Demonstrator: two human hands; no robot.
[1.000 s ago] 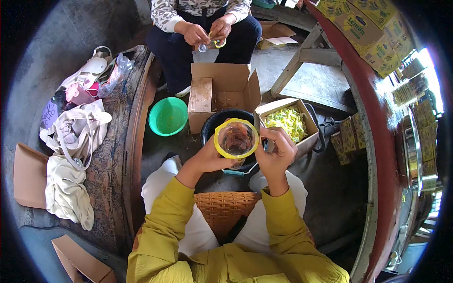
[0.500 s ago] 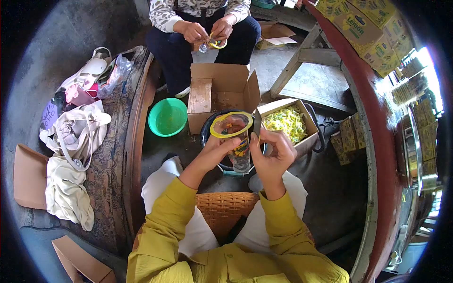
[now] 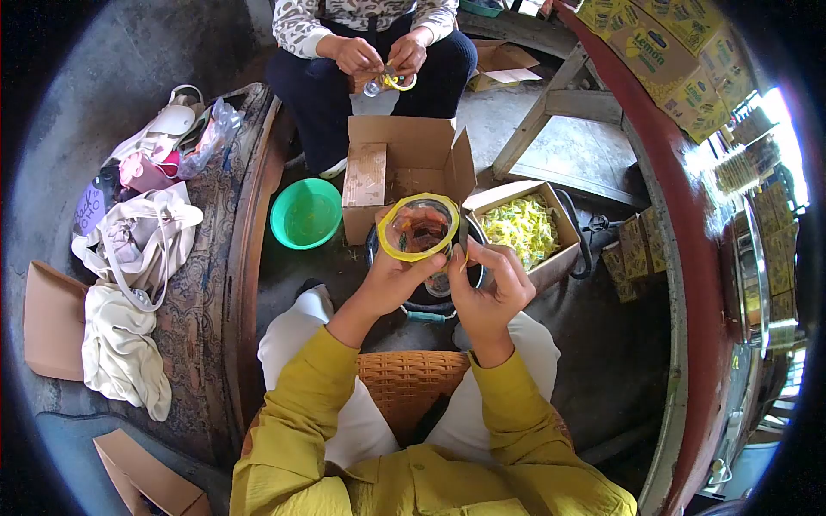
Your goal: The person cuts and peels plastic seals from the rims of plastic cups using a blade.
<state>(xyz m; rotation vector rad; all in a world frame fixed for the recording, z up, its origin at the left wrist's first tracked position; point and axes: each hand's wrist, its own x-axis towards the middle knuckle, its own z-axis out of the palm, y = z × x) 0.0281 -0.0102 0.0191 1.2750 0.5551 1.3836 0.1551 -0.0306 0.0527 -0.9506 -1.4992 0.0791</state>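
Note:
A clear plastic cup (image 3: 420, 225) with a yellow rim sits in my left hand (image 3: 389, 282), whose fingers wrap its side. Its open mouth is tilted up toward me. My right hand (image 3: 492, 288) is closed on a dark-bladed knife (image 3: 463, 236); the blade stands upright against the right side of the cup's rim. A thin yellowish strip shows near my right fingertips. Beneath both hands is a dark bucket (image 3: 415, 303) with a teal handle grip, partly covered by the cup and hands.
An open cardboard box (image 3: 366, 185) stands beyond the bucket, with a green basin (image 3: 305, 214) to its left. Yellow scraps (image 3: 520, 225) fill a carton at right. Across from me, a person's hands (image 3: 383, 64) hold a clear item with a yellow ring. A patterned bench (image 3: 202, 318) runs along the left.
The cup has tipped so its mouth faces me more, and its lower body has swung away from view. My right hand and the knife have shifted slightly left.

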